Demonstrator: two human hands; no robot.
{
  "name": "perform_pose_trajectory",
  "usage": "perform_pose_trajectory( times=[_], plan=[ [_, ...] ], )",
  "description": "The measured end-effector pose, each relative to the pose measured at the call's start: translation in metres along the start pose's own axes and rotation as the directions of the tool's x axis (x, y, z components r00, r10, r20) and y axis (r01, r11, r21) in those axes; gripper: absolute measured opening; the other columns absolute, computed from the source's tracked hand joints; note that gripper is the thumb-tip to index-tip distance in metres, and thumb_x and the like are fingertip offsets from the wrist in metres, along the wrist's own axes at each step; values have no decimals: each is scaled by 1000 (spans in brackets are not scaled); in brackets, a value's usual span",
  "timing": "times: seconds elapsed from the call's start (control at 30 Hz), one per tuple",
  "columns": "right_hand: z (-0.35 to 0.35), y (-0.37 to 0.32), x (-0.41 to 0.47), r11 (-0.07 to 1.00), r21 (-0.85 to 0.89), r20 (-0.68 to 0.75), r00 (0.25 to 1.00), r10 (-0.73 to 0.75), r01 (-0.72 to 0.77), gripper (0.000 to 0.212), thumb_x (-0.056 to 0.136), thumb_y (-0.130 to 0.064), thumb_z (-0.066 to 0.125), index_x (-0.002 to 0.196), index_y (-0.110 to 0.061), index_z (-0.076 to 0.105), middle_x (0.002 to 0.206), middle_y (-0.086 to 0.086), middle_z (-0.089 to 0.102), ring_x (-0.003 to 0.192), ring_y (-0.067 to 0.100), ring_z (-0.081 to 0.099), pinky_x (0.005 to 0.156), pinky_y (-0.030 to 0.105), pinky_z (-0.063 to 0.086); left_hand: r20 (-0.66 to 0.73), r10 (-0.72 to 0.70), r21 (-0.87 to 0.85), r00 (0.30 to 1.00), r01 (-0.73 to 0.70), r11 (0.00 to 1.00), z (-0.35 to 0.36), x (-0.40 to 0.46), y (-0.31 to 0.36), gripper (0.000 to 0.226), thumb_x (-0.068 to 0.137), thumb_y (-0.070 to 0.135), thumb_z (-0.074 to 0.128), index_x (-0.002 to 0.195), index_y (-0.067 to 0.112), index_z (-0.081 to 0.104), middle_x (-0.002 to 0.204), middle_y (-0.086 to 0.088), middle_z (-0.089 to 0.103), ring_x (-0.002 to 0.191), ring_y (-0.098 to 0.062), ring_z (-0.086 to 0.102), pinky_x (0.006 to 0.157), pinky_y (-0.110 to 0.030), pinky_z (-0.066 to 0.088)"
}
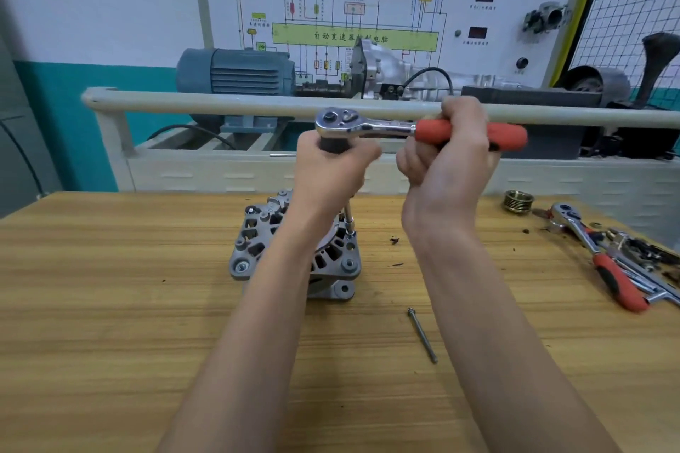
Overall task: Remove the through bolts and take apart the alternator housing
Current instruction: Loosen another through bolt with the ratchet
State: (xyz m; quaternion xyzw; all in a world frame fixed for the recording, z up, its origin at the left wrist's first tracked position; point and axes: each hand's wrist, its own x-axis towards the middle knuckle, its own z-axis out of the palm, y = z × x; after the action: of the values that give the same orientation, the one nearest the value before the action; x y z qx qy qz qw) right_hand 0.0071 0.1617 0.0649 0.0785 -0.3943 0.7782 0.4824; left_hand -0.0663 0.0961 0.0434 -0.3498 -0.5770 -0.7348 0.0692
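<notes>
While alternator (294,246) sits on wooden table (110,305) at centre, right hand (447,154) grips red ratchet handle (471,134); left hand (331,165) wraps extension bar (347,219) beneath ratchet head. Socket meets housing at 2 o'clock edge. Loose through bolt (422,335) lies at alternator's 5 o'clock; spare tools (611,261) at 3 o'clock.

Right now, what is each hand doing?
Left hand: gripping the extension bar just under the ratchet head.
Right hand: gripping the ratchet's red handle.
</notes>
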Motion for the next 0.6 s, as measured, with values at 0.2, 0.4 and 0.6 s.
perform_pose_trajectory(
  times=[0.2, 0.4, 0.6],
  plan=[
    [-19, -20, 28, 934, -82, 325, 877, 355, -348, 48, 92, -10, 35, 49, -17, 17, 33, -6, 15, 30, 8, 9, 35, 18, 12, 569, -41, 207, 821, -95, 974, -21, -5, 9, 32, 75, 12, 66, 48, 20, 51, 45, -4, 48, 45, -26, 45, 49, -27, 40],
    [-16, -14, 22, 962, 16, 63, 961, 270, -271, 41, 90, -10, 43, 54, -19, 26, 38, -5, 15, 35, 10, 9, 37, 22, 13, 321, -1, 124, 947, -41, 991, -2, -3, 6, 41, 81, -3, 62, 49, 13, 41, 43, 2, 36, 39, -14, 30, 44, -19, 29],
    [-5, 1, 0, 997, 49, -160, 986, -44, 52, 31, 87, -3, 47, 60, -14, 36, 44, -6, 33, 36, 10, 25, 40, 22, 23, -226, 31, -20, 974, -36, 999, 27, -6, -1, 47, 72, -8, 57, 45, 22, 33, 42, 11, 28, 48, -11, 23, 45, -25, 22]
  ],
)
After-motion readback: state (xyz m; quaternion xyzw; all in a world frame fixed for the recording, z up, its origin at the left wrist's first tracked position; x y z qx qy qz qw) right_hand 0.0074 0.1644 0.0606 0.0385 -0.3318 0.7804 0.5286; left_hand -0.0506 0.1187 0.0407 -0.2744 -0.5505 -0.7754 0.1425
